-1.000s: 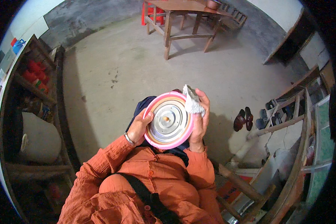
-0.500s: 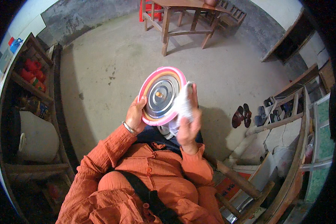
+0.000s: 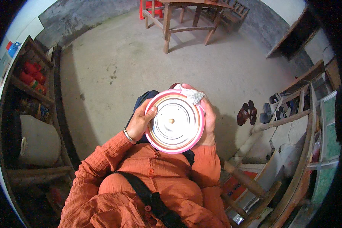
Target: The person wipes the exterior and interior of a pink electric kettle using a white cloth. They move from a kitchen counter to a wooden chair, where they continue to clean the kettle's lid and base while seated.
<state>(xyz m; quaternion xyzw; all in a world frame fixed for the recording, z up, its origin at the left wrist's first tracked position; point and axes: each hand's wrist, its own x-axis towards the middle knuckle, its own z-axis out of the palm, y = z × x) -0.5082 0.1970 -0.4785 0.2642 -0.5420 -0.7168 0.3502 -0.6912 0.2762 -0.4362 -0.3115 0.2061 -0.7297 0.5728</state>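
A round, pink-rimmed disc is held in front of my lap, its shiny metal face with concentric rings and a small brass-coloured knob turned up toward me. My left hand grips its left edge, thumb on the face and fingers underneath. At the upper right rim lies a white cloth, pressed to the edge by my right hand. Most of that hand's fingers are hidden behind the disc and cloth.
A wooden table stands at the far side, with a red stool by it. Shelves with a pale container line the left. Brown shoes sit on the floor at right, near a wooden rack.
The disc has come nearer to my body and tilted flatter, its face now bright with reflection. My right hand and the cloth have shifted from the right side to the upper right rim.
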